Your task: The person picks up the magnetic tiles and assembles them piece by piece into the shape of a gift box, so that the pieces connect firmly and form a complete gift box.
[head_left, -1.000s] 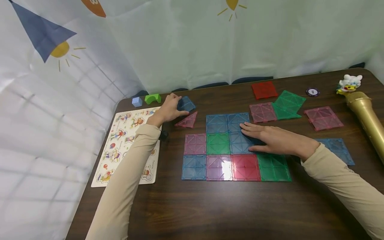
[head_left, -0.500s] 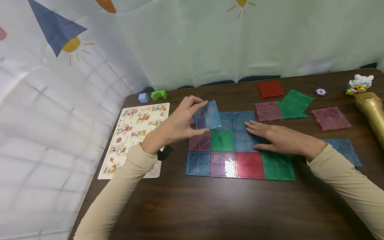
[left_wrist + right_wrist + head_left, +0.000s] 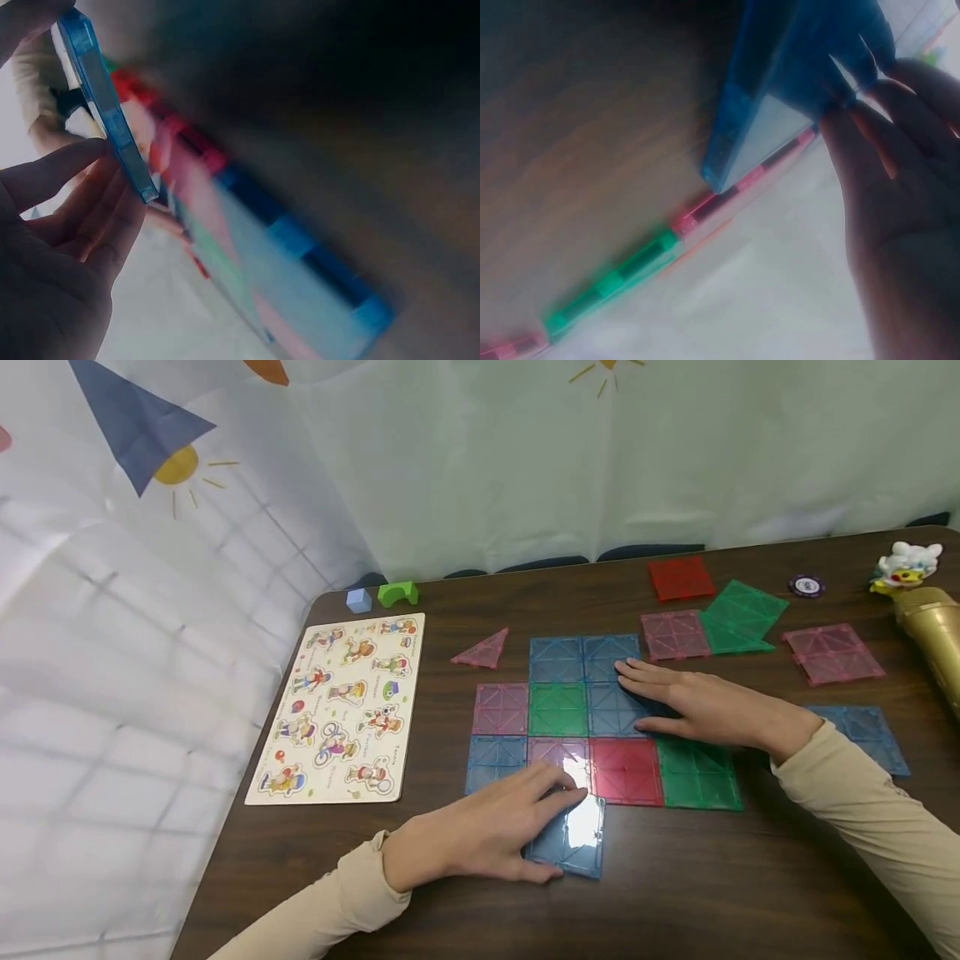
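Note:
My left hand (image 3: 498,827) pinches a blue square magnetic tile (image 3: 573,843) by its sides, just in front of the laid-out tiles. In the left wrist view that pinched tile (image 3: 109,112) appears edge-on between thumb and fingers. Flat on the table lies a joined patch of square tiles, including a red tile (image 3: 626,770), a green tile (image 3: 557,710) and a blue tile (image 3: 491,762). My right hand (image 3: 697,706) rests with extended fingers over the patch's right part. Blue plastic (image 3: 757,105) shows in front of its fingertips in the right wrist view; what its palm covers is hidden.
A picture puzzle board (image 3: 337,718) lies left, with a green arch block (image 3: 397,594) and a blue cube (image 3: 359,601) behind it. Loose are a pink triangle tile (image 3: 483,648), a red tile (image 3: 681,577) and green tiles (image 3: 738,614). A gold microphone (image 3: 930,627) lies far right.
My left hand has picked up the blue tile from beside the pink triangle and carried it right and toward me, to the patch's front edge. My right hand stays in place.

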{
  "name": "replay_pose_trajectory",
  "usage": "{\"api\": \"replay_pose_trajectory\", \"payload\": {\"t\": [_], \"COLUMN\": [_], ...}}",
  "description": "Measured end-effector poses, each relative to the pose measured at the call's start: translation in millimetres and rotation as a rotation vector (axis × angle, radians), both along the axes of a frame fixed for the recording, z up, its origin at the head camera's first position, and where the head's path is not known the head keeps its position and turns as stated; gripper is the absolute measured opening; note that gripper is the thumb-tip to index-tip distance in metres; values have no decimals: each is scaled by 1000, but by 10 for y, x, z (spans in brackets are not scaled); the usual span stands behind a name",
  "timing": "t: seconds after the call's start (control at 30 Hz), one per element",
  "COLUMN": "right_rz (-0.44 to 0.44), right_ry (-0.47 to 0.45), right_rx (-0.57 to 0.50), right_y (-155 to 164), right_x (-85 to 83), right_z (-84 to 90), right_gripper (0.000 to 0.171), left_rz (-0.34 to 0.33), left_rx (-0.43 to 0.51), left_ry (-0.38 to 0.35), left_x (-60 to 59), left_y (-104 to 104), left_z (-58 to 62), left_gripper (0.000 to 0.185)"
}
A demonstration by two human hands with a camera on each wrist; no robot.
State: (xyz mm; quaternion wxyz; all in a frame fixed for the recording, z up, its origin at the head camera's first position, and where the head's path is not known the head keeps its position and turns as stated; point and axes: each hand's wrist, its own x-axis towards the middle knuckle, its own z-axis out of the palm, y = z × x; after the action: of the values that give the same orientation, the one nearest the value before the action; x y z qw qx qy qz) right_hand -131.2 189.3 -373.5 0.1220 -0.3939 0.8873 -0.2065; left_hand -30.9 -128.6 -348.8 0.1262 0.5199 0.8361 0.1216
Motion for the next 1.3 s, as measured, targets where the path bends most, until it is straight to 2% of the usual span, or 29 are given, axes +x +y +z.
{"api": "replay_pose_trajectory", "payload": {"t": [0.13,0.33,0.57,0.7,0.83,0.93,1.1,1.17,1.3], "right_rz": [-4,-9,-15,-11,7,12,-34,-71,-132], "right_ry": [3,3,-11,-12,-32,-41,132,186,144], "right_rx": [7,7,7,3,-16,-42,-67,-45,-4], "right_y": [-2,2,-9,-2,26,69,223,287,349], "right_x": [-6,-12,-18,-15,-41,-118,-344,-437,-569], "right_z": [16,23,15,6,9,32,43,29,-3], "right_gripper": [68,68,68,67,63,54,43,48,57], "left_rz": [-7,0,37,30,19,17,16,20,26], "left_rx": [-27,-30,-73,-104,-118,-125,-128,-131,-144], "left_ry": [41,112,107,110,80,73,87,87,81], "left_x": [91,126,102,53,5,-9,-2,9,36], "left_y": [-48,-71,-66,-63,-48,-32,-7,-2,7], "left_z": [-88,-168,-179,-197,-227,-234,-236,-234,-226], "left_gripper": [82,78,88,99,105,106,106,107,106]}}
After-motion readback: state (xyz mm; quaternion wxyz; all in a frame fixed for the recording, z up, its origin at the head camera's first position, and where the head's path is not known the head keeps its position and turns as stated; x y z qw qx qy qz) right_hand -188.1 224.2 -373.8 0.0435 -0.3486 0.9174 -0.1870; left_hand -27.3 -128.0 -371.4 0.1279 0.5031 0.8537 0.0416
